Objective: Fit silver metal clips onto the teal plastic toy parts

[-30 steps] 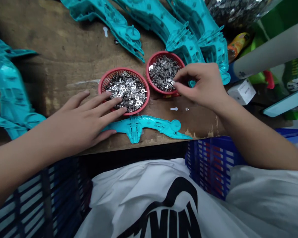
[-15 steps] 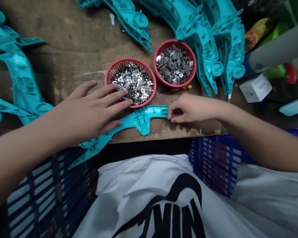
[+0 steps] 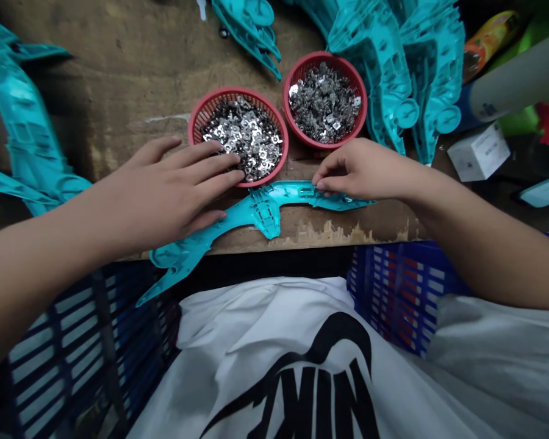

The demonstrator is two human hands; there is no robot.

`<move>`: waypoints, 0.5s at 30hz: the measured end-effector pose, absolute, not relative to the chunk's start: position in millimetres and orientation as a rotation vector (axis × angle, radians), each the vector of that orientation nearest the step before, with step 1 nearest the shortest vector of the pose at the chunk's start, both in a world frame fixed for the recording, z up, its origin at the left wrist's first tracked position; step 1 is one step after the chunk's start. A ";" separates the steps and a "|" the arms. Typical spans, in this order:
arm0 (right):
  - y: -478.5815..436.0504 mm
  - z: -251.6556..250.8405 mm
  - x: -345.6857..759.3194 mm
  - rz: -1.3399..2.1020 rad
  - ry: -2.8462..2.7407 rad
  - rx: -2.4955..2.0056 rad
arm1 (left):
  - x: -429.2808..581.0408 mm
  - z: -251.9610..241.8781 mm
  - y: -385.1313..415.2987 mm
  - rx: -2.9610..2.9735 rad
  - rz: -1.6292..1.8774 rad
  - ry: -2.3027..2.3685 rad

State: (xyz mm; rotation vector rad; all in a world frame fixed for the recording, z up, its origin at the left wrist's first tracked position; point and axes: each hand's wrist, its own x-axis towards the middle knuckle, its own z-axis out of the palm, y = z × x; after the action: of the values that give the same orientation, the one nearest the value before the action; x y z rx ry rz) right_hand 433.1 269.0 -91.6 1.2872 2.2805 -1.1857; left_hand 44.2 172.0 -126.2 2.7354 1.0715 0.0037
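- Right-hand grip (image 3: 361, 171): fingertips pressed together at the edge of a turquoise moulded plastic frame (image 3: 265, 210), whose end overhangs the counter's (image 3: 96, 79) front edge.
- Left-hand grip (image 3: 174, 183): fingers spread across a round red plastic basket (image 3: 235, 92) heaped with flat silver metal pieces (image 3: 244, 143); thumb just above the frame.
- Just behind, toward the right: a second round red plastic basket (image 3: 322, 56) full of darker, tangled metal pieces (image 3: 324, 103).

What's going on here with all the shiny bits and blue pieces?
A person is working at a wooden table with bare hands. The left hand lies over the rim of a red basket of metal bits, with its thumb on a teal plastic part. The right hand has its fingertips on that same part, which lies at the table's edge. A second red basket of metal bits sits nearby, and more teal parts are piled beyond it.
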 end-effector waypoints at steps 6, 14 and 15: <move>265.6 -98.4 431.3 -1.147 2.323 1.309 | 40.5 -134.5 173.8 2.741 0.095 1.042; 254.3 -97.7 425.5 -0.970 2.480 1.259 | 39.9 -136.7 175.0 2.742 0.124 1.045; 251.7 -97.0 424.2 -0.928 2.501 1.245 | 40.2 -136.2 175.2 2.741 0.124 1.045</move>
State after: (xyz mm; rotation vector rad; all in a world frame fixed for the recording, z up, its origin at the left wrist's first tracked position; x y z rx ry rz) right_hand 424.2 251.7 -97.0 1.2455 2.5010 -0.9280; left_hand 40.2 175.2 -136.2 2.7412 1.0446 0.1237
